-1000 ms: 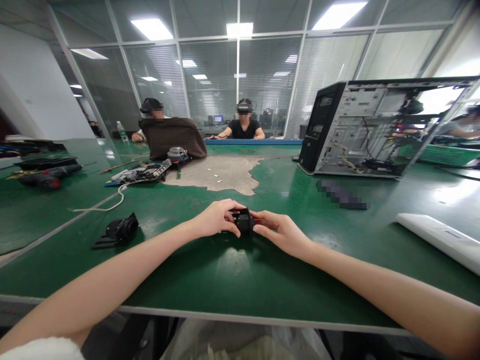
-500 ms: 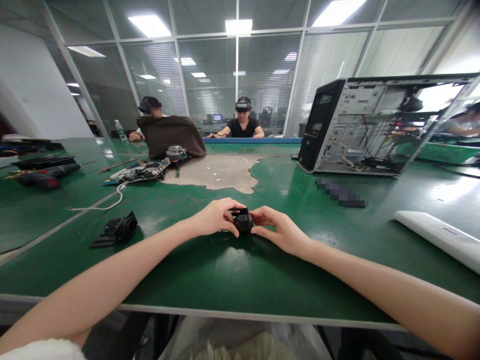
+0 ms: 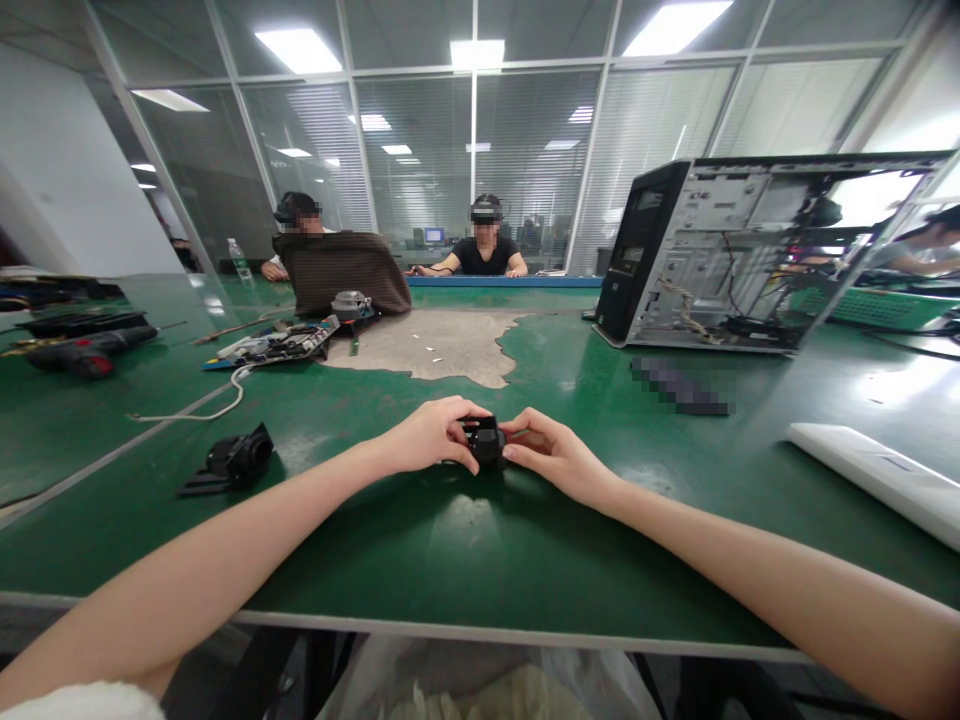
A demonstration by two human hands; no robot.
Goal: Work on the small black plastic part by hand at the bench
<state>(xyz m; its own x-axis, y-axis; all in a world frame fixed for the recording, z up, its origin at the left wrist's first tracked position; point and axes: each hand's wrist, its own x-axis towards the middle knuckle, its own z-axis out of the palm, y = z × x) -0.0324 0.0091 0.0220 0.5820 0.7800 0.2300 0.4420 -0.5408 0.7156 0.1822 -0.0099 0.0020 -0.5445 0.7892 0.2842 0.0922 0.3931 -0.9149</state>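
Note:
Just above the green tabletop (image 3: 420, 545), in the middle of the head view, a small black plastic part (image 3: 487, 447) with a ribbed round body and a flat edge is held between both hands. My left hand (image 3: 433, 436) is closed on its left side, thumb below and fingers over the top. From the right, my right hand (image 3: 553, 455) pinches its round end between thumb and fingertips. A similar black plastic part (image 3: 240, 455), with a round opening and a flat plate, lies on the table left of my left forearm.
An opened computer case (image 3: 652, 255) stands at the back right, with a white flat panel (image 3: 885, 475) nearer me. Circuit boards (image 3: 277, 345), a white cable and a power screwdriver (image 3: 94, 352) lie on the left. Several people sit across and to the right.
My right thumb and fingers have shifted slightly on the end of the black plastic part. My left hand and the part stay in place.

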